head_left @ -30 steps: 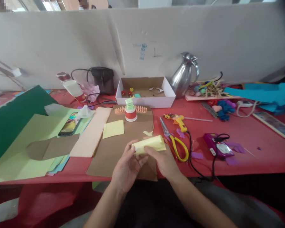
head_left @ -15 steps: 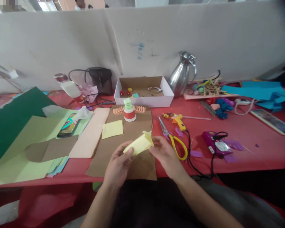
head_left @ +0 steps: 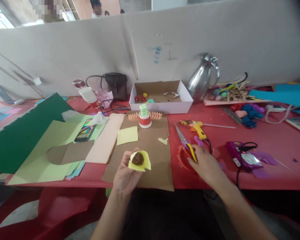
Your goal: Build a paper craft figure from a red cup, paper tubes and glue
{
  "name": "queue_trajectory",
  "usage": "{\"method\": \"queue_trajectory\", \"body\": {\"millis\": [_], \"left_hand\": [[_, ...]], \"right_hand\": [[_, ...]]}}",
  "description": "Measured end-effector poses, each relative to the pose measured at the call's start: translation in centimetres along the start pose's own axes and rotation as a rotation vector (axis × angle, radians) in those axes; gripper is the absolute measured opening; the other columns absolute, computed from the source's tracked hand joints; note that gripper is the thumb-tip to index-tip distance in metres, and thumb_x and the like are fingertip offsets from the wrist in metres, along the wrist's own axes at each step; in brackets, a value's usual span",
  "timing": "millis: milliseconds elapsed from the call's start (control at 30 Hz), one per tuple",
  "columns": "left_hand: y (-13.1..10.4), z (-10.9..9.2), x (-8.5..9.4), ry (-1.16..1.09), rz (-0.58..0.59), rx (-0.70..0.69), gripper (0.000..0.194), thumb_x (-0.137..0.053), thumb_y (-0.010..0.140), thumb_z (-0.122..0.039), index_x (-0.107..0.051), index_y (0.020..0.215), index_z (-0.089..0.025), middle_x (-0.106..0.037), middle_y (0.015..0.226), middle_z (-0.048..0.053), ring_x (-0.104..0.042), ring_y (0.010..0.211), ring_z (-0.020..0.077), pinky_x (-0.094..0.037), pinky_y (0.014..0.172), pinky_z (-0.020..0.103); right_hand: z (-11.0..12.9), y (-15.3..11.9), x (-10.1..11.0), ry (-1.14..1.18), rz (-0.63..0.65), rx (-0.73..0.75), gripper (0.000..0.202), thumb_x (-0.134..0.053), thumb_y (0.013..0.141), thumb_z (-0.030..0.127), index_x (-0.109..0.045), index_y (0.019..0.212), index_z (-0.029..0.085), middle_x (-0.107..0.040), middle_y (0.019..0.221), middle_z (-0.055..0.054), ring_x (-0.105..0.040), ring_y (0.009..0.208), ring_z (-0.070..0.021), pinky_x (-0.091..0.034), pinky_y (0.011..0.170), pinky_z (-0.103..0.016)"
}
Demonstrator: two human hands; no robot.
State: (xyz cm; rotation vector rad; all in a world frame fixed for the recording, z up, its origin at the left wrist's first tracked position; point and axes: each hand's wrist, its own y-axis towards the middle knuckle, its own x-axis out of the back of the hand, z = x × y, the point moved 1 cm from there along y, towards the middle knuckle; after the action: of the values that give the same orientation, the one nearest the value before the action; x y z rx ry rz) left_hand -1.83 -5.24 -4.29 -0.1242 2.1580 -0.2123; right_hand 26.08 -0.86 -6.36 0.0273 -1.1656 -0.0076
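My left hand (head_left: 127,174) holds a piece of yellow paper (head_left: 147,162) rolled into a tube, its open end facing me. Inside the roll the hollow looks dark brown. My right hand (head_left: 205,164) has its fingers closed around the yellow handle of the scissors (head_left: 182,136), which lie on the red table with the blades pointing away to the left. A small torn yellow scrap (head_left: 163,141) rests on the brown cardboard sheet (head_left: 155,180). Behind it stands a red-and-white paper cup (head_left: 145,120) with a folded green strip on top and pleated peach strips at both sides.
A yellow glue gun (head_left: 198,129) lies behind the scissors. Further right is a purple device (head_left: 236,155) with a black cable. A white box (head_left: 162,107) and a steel jug (head_left: 202,76) stand at the back. Paper sheets (head_left: 43,146) and a phone (head_left: 85,130) lie left.
My right hand has let go of the yellow paper and moved right to the scissors. My left hand has turned the roll end-on. The torn scrap now lies on the cardboard.
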Motion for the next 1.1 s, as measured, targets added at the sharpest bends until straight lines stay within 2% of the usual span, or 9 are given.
{"method": "queue_trajectory", "body": {"millis": [133,233,333,433,533,633,767,900,1100], "left_hand": [[0.7,-0.7,-0.3,-0.063,-0.102,-0.103,0.028,-0.076,0.072,-0.005,-0.071,0.093,-0.023,-0.075,0.103,0.001,-0.070,0.093,0.0157,-0.058,0.078,0.023],[1.3,-1.2,-0.6,-0.139,-0.241,-0.105,0.023,-0.059,0.085,-0.002,-0.069,0.095,-0.020,-0.075,0.105,0.003,-0.070,0.097,0.0149,-0.058,0.084,0.024],[1.4,-1.2,-1.3,-0.172,-0.276,-0.105,0.022,-0.054,0.088,-0.002,-0.068,0.095,-0.018,-0.075,0.104,0.004,-0.071,0.095,0.0146,-0.059,0.084,0.024],[1.0,-1.0,-2.1,-0.151,-0.254,-0.121,0.022,-0.056,0.088,-0.002,-0.067,0.096,-0.019,-0.075,0.102,0.004,-0.072,0.092,0.0138,-0.059,0.082,0.023],[0.2,-0.8,-2.8,-0.098,-0.256,-0.116,0.020,-0.059,0.086,-0.003,-0.068,0.095,-0.018,-0.075,0.101,0.003,-0.072,0.090,0.0139,-0.060,0.079,0.021],[-0.4,-0.7,-3.3,-0.056,-0.262,-0.079,0.019,-0.063,0.083,-0.004,-0.068,0.095,-0.018,-0.075,0.100,0.003,-0.072,0.088,0.0138,-0.060,0.077,0.021],[-0.8,-0.2,-3.7,-0.024,-0.162,-0.068,0.024,-0.072,0.075,-0.006,-0.069,0.094,-0.021,-0.074,0.104,0.002,-0.071,0.089,0.0134,-0.059,0.077,0.021],[-0.7,0.4,-3.6,0.040,-0.057,-0.077,0.028,-0.079,0.071,-0.012,-0.069,0.094,-0.021,-0.074,0.099,0.001,-0.069,0.086,0.0123,-0.058,0.075,0.020],[0.0,0.4,-3.3,0.116,-0.038,-0.061,0.027,-0.079,0.072,-0.013,-0.070,0.096,-0.021,-0.074,0.100,0.002,-0.069,0.090,0.0128,-0.058,0.080,0.022]], "right_hand": [[-0.7,-1.1,1.7,0.190,0.002,-0.119,0.059,-0.062,0.075,0.026,-0.053,0.133,0.015,-0.072,0.102,-0.013,-0.072,0.089,-0.0309,-0.056,0.084,-0.045],[-0.7,-4.0,2.6,0.401,-0.062,-0.057,0.071,-0.062,0.078,0.035,-0.042,0.145,0.022,-0.070,0.115,-0.011,-0.070,0.101,-0.0293,-0.056,0.090,-0.045],[0.5,-7.2,2.7,0.562,0.141,0.064,0.092,-0.074,0.071,0.037,-0.031,0.152,0.028,-0.054,0.144,-0.010,-0.055,0.129,-0.0320,-0.050,0.103,-0.045],[2.1,-8.7,2.9,0.565,0.269,0.083,0.102,-0.081,0.061,0.030,-0.031,0.150,0.030,-0.043,0.153,-0.010,-0.044,0.138,-0.0353,-0.044,0.108,-0.049],[3.6,-8.2,3.3,0.496,0.311,0.128,0.100,-0.086,0.054,0.030,-0.038,0.142,0.027,-0.048,0.146,-0.013,-0.047,0.134,-0.0382,-0.044,0.106,-0.052],[4.5,-7.0,3.8,0.441,0.316,0.210,0.092,-0.089,0.050,0.032,-0.045,0.131,0.025,-0.054,0.136,-0.013,-0.052,0.126,-0.0377,-0.047,0.103,-0.048],[5.3,-6.0,4.2,0.407,0.287,0.261,0.088,-0.089,0.054,0.038,-0.042,0.128,0.023,-0.053,0.132,-0.014,-0.052,0.123,-0.0358,-0.046,0.101,-0.047],[6.2,-4.9,4.4,0.389,0.272,0.320,0.091,-0.090,0.053,0.047,-0.043,0.127,0.022,-0.054,0.127,-0.013,-0.053,0.120,-0.0349,-0.044,0.101,-0.048],[6.6,-2.8,3.9,0.453,0.269,0.350,0.079,-0.087,0.059,0.045,-0.049,0.125,0.022,-0.057,0.126,-0.011,-0.056,0.117,-0.0313,-0.046,0.099,-0.046]]}}
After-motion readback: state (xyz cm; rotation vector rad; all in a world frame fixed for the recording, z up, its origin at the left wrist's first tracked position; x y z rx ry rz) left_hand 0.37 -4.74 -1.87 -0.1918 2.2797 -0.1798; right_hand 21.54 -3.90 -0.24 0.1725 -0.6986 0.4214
